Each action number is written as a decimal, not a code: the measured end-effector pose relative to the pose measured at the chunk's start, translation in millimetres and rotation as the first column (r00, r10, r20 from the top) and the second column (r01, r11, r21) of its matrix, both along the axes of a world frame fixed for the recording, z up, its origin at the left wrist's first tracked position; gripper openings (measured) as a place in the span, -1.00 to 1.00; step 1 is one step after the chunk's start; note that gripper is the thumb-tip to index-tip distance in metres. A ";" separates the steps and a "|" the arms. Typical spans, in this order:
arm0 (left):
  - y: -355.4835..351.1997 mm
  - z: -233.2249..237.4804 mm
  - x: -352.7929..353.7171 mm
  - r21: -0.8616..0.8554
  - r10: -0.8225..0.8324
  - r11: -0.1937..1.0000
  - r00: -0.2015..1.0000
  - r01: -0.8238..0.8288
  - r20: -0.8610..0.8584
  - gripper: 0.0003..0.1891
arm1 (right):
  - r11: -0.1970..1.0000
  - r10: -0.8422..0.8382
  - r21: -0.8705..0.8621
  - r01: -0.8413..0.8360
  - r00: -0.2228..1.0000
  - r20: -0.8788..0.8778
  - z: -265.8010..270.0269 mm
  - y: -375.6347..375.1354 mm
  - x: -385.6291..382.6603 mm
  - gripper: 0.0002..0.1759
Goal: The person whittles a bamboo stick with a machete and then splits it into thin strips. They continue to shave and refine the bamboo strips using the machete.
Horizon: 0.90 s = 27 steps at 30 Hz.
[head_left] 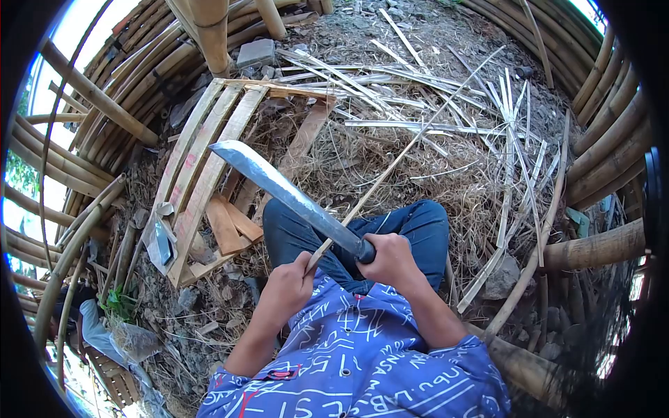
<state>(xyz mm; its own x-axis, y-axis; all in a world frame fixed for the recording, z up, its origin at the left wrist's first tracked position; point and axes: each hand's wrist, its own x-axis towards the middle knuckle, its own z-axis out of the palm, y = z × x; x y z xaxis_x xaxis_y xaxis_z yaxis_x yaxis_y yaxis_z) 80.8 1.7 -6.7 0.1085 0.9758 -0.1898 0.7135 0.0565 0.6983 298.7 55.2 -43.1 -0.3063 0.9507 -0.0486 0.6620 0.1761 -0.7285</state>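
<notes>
Blue printed shirt (348, 362) fills the lower foreground, with the knees in jeans (418, 226) just beyond it. Left hand (286, 285): closed in a fist around the near end of a thin bamboo strip (376, 187), which runs up and to the right, well out over the littered ground. Right hand (390, 261): fingers wrapped fully around the handle of a machete (286, 191). The blade slants up and to the left, and its base crosses the strip between the two hands; whether the edge is touching the strip cannot be told. Wooden frame (202, 160) lies on the ground under the blade tip. Split bamboo strips (446, 104) are scattered beyond the knees. Bamboo poles (606, 139) are stacked at both sides, and a grey block (256, 52) lies at the top.
</notes>
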 end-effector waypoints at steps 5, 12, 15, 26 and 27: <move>1.2 7.8 -1.6 0.044 -0.031 0.999 0.999 0.032 -0.028 -0.89 | 0.997 -0.051 0.061 0.046 0.996 0.079 5.5 10.2 12.0 -0.74; -4.8 28.1 -17.3 0.064 0.069 0.996 0.981 -0.059 -0.180 -0.88 | 0.958 -0.280 -0.021 0.287 0.947 0.160 -20.8 42.4 64.0 -0.78; -1.4 19.2 -20.0 0.053 0.044 0.998 0.978 -0.034 -0.206 -0.88 | 0.940 -0.331 -0.004 0.341 0.914 0.233 -27.1 31.8 61.4 -0.80; 2.4 7.4 -27.3 0.222 0.206 0.962 0.955 -0.158 -0.214 -0.79 | 0.956 -0.295 0.045 0.292 0.947 0.129 -25.4 15.5 48.3 -0.81; 2.3 7.5 -25.7 0.221 0.208 0.962 0.955 -0.161 -0.210 -0.79 | 0.960 -0.279 0.039 0.276 0.951 0.134 -15.8 14.3 44.7 -0.80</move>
<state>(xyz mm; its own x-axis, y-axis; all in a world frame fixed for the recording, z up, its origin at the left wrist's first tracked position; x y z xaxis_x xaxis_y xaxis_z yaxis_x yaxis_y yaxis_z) 55.1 4.0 0.8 -0.1001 0.9949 0.0124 0.8457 0.0785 0.5279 343.4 69.5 -58.8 -0.0220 0.9984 -0.0517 0.7801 -0.0152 -0.6254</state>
